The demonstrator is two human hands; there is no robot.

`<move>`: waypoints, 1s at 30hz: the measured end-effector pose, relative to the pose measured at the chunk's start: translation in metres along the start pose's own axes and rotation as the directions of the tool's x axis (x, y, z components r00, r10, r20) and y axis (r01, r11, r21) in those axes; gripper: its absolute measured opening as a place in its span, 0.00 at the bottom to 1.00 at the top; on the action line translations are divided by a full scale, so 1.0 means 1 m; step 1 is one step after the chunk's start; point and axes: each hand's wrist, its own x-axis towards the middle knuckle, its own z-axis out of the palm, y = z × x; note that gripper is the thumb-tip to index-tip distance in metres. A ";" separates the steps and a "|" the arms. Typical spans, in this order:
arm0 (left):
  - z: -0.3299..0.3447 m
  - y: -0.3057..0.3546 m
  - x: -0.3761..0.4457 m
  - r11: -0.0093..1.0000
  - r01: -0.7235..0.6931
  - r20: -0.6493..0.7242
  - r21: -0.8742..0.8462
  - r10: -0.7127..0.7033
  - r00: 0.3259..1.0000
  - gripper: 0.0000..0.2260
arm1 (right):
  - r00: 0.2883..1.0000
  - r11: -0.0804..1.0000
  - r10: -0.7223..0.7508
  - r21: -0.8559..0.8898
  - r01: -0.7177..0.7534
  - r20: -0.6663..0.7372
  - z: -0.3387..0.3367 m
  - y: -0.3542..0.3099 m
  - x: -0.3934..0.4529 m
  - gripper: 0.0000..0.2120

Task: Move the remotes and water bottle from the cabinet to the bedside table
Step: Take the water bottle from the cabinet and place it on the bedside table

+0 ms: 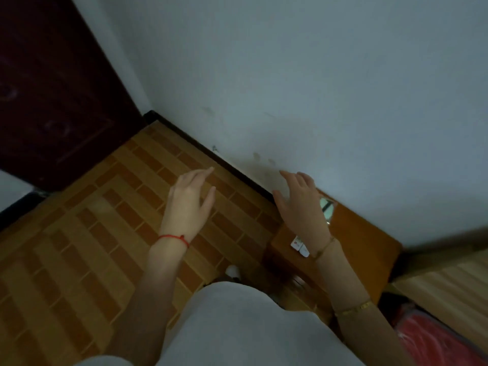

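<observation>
Your left hand hangs over the tiled floor, fingers loosely spread, holding nothing; a red string circles its wrist. Your right hand hovers above the bedside tabletop, fingers spread wide, also holding nothing. Two white remotes lie side by side on the tabletop, partly hidden under your right wrist. A shiny, reflective item sits near the wall; possibly the water bottle, but the blur prevents confirmation. A dark door stands at left.
</observation>
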 end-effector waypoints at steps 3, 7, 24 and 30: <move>-0.024 -0.031 -0.017 0.995 0.103 -0.063 0.016 -0.102 0.993 0.19 | 0.989 0.993 -0.115 0.020 0.114 0.088 0.018 -0.039 0.013 0.22; -0.054 -0.077 -0.037 0.972 0.235 -0.148 0.031 -0.228 0.962 0.18 | 0.955 0.973 -0.232 0.042 0.229 0.186 0.052 -0.091 0.035 0.23; -0.207 -0.270 -0.124 0.684 0.729 -0.519 0.032 -0.612 0.597 0.19 | 0.570 0.707 -0.687 0.235 0.667 0.450 0.225 -0.388 0.076 0.25; -0.230 -0.304 -0.153 0.567 0.822 -0.592 -0.058 -0.683 0.429 0.19 | 0.370 0.558 -0.796 0.344 0.756 0.479 0.264 -0.458 0.071 0.24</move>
